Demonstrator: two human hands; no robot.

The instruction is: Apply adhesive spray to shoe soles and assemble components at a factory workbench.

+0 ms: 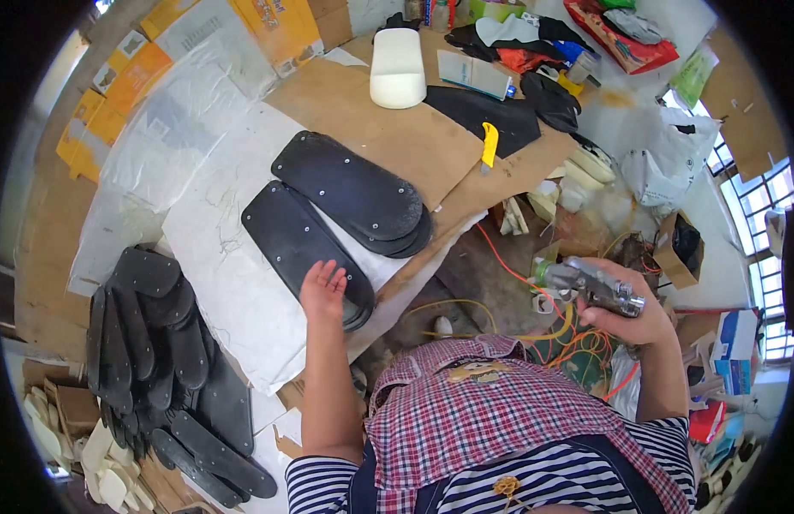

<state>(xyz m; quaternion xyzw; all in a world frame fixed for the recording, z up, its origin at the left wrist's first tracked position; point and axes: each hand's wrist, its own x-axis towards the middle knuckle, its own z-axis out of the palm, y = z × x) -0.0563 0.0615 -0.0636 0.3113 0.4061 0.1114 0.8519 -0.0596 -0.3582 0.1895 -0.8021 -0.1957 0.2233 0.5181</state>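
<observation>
We are looking down from a head-worn camera at a cluttered workbench covered with white paper (234,283) and brown cardboard (388,128). Our left hand (322,289) is reaching forward with fingers spread wide and holding nothing, its fingertips resting on or just above the near end of a long black rubber sole (303,248) lying flat on the paper. That flat, open posture looks suited to steadying the piece. Just beyond it, a second stack of black soles (354,193) is lying overlapped, partly on the cardboard.

Our right hand (624,308) is gripping a metal spray gun (590,285), fingers closed around its body, held off to the right side away from the bench, its nozzle pointing left toward the soles. An orange hose (508,265) is trailing down toward the floor beneath it.

To our left, a large pile of black soles (157,343) is sitting at the bench edge, within easy reach. Farther back we are seeing a white foam block (398,67) and a yellow-handled knife (489,146) lying on the cardboard.
</observation>
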